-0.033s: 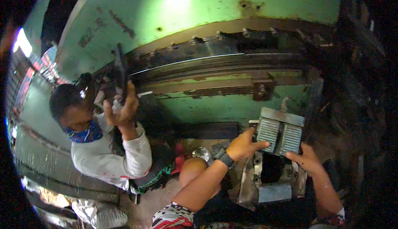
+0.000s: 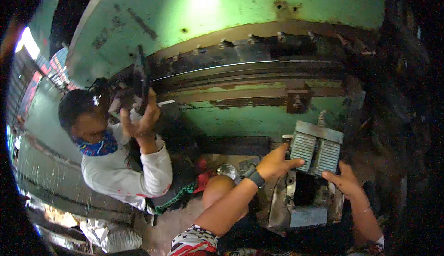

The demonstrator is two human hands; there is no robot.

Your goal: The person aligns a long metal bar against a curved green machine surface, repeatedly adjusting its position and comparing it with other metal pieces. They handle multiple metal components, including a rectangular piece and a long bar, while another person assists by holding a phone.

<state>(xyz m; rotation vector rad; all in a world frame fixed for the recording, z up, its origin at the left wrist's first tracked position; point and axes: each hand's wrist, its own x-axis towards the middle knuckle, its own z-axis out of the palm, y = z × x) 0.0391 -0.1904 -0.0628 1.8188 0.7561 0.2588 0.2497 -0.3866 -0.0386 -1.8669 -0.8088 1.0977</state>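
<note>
A grey metal double foot pedal (image 2: 318, 150) with two ribbed treads is between my hands, tilted up above a worn metal housing (image 2: 278, 206). My left hand (image 2: 274, 164) grips its left side, thumb on the left tread. At the lower right corner, my right hand (image 2: 344, 180) holds it with the thumb on the front edge; its other fingers are partly hidden behind. A ribbed flexible conduit (image 2: 321, 118) rises from the pedal's far end. The housing has a dark rectangular opening and a blue-grey plate (image 2: 308, 216) at its near side.
A large green machine (image 2: 222, 117) with a long dark rail spans the far side. At left, a person (image 2: 125, 168) in a white sleeve raises a hand holding a dark flat object (image 2: 141, 78). A shiny round item (image 2: 227, 170) lies near my knee. Whitish bags (image 2: 111, 235) lie lower left.
The whole view has shifted slightly, with the scene a little further right in the picture. My hold on the foot pedal looks the same.
</note>
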